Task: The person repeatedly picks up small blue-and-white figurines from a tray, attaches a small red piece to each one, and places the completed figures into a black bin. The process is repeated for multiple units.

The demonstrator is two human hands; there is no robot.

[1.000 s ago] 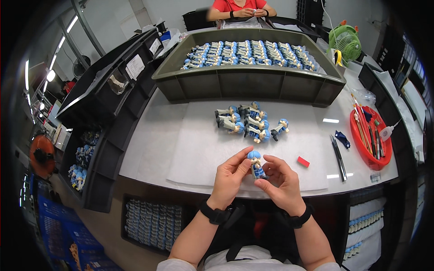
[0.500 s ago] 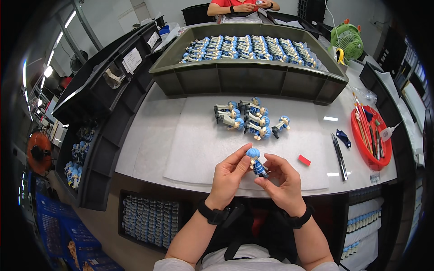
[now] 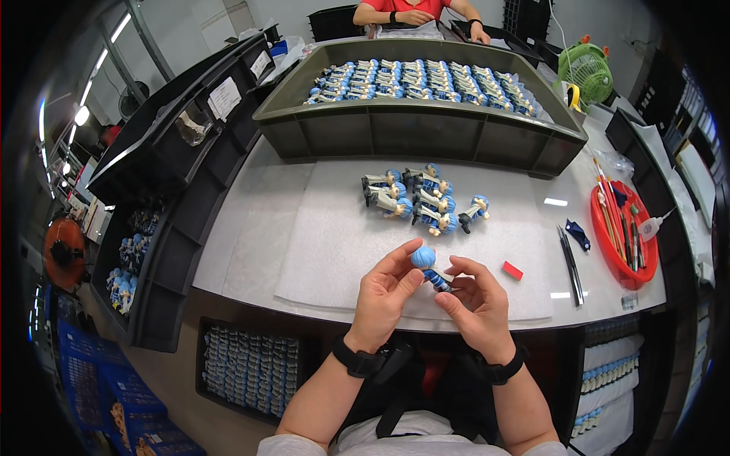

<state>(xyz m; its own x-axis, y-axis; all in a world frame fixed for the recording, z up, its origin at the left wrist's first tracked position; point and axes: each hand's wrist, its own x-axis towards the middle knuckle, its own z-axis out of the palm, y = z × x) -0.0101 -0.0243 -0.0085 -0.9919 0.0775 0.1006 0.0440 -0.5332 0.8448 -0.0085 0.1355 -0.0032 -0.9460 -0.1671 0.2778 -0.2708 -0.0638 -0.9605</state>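
A small blue-haired figurine [image 3: 435, 278] in blue and white is between my hands, tilted, its head up and to the left. My left hand [image 3: 385, 298] is closed on it, thumb and index finger at the head and upper body. At its feet are the thumb and curled fingers of my right hand [image 3: 482, 311], the index finger standing off. Part of the legs is hidden by those fingers. Beyond my hands, several similar figurines [image 3: 432, 199] lie in a loose group on a white sheet [image 3: 327, 251]. A red block [image 3: 512, 270] lies to the right.
A large dark green crate [image 3: 411, 129] with rows of figurines spans the table's back. On the right are a red basket [image 3: 647, 262] of brushes, black pens [image 3: 571, 266] and a green fan [image 3: 589, 72]. Black bins [image 3: 182, 228] stand left. A person in red [image 3: 414, 11] sits opposite.
The figurine has turned in my hands, showing more of its hair. My right index finger has shifted slightly. The person opposite has moved one hand down to the right.
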